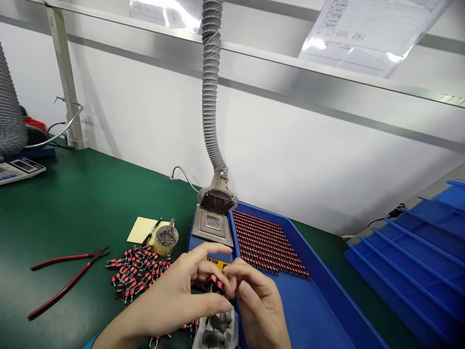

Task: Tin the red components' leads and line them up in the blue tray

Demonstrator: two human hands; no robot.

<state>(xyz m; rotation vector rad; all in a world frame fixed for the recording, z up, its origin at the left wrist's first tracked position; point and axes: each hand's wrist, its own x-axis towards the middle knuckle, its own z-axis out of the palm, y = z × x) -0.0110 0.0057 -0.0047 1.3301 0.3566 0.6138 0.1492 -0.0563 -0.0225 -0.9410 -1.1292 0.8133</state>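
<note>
A small red-and-black component (215, 281) is between the fingers of my left hand (174, 291), with my thumb held apart below it. My right hand (259, 303) is pinched at the component's right end; its fingertips partly hide the piece. Under my hands lies a stained white cloth or glove (214, 332). Left of my wrist, a heap of similar red-and-black components (136, 271) with wire leads covers the bench. Just beyond my fingers sits a blue solder pot (212, 225) with a square metal top and a yellow label.
A blue tray (308, 305) on the right holds rows of components (269, 242). A fume hose (211, 87) hangs over the pot. Red-handled pliers (72, 281), a cup (166, 240), a pen (151, 231) and yellow paper (140, 230) lie left. Stacked blue trays (417, 252) stand far right.
</note>
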